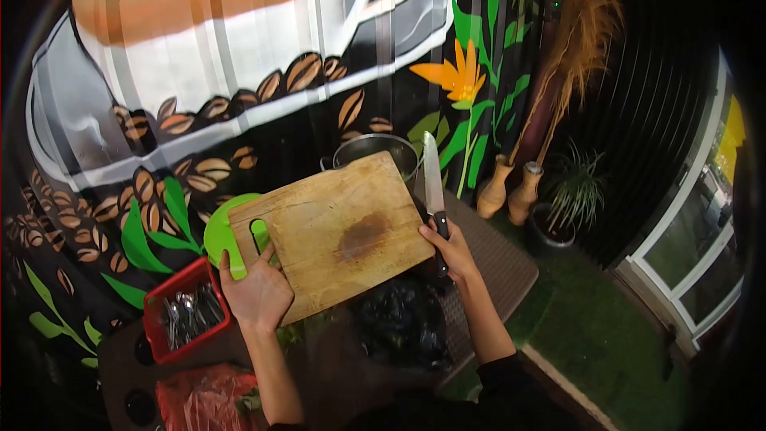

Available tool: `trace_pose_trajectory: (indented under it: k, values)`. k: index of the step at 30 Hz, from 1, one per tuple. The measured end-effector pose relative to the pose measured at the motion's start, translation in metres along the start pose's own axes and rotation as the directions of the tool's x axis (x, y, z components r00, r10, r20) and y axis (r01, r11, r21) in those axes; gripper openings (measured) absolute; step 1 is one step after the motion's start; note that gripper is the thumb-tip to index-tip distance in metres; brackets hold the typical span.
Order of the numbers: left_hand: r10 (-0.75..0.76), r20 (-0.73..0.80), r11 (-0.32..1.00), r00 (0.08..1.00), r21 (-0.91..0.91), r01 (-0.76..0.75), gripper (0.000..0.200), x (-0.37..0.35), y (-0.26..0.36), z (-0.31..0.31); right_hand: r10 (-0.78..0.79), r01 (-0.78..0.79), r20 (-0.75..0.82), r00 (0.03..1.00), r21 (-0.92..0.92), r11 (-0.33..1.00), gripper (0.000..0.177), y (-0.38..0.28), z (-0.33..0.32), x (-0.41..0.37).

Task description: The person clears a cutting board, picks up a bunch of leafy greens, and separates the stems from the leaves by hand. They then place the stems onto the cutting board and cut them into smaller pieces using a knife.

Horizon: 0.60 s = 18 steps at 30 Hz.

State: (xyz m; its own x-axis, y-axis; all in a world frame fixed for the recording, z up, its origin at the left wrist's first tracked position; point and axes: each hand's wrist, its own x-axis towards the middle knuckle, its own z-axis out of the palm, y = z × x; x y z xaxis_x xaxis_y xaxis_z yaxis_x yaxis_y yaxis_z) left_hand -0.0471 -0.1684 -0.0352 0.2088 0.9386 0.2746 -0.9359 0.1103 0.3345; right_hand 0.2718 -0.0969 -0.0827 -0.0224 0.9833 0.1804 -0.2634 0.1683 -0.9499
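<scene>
Your left hand grips the cutting board — tilted above a black bag — right hand clasps the knife.

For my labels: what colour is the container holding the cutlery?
The container is red; the head view shows it best.

1 head-worn camera looks forward and down, close above the cutting board, facing a painted wall.
</scene>
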Motion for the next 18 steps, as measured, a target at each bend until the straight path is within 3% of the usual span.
trace_pose_trajectory:
  k: [3,7,11,13,14,16,17,18]
  values:
    - [-0.174,-0.119,0.985,0.978,-0.019,0.173,0.076,-0.032,0.008,-0.034,0.006,-0.012,-0.038,0.999,-0.179,0.984,0.027,0.03,-0.001,-0.055]
    - [-0.241,-0.287,0.949,0.927,0.131,0.287,0.068,-0.074,-0.003,-0.103,0.017,-0.051,-0.158,0.987,-0.211,0.976,0.028,0.072,0.008,-0.134]
    - [-0.316,-0.422,0.867,0.85,0.236,0.439,0.059,-0.127,-0.022,-0.122,0.083,-0.129,-0.199,0.976,-0.229,0.965,0.027,0.1,0.013,-0.205]
    - [-0.374,-0.452,0.661,0.81,0.483,0.574,0.067,-0.152,-0.028,-0.144,0.101,-0.168,-0.231,0.968,-0.297,0.94,0.027,0.107,0.022,-0.235]
    - [-0.381,-0.454,0.658,0.805,0.479,0.581,0.067,-0.166,-0.028,-0.151,0.105,-0.175,-0.237,0.966,-0.296,0.939,0.027,0.111,0.026,-0.25]
    - [-0.455,-0.669,0.334,0.588,0.484,0.809,0.079,-0.187,-0.025,-0.156,0.083,-0.17,-0.28,0.957,-0.302,0.938,0.027,0.118,0.037,-0.277]
    - [-0.51,-0.64,0.225,0.575,0.545,0.807,0.092,-0.194,-0.021,-0.151,0.084,-0.172,-0.285,0.955,-0.3,0.938,0.027,0.122,0.04,-0.289]
    - [-0.513,-0.639,0.222,0.573,0.546,0.808,0.092,-0.2,-0.018,-0.158,0.102,-0.193,-0.308,0.946,-0.281,0.94,0.026,0.127,0.043,-0.3]
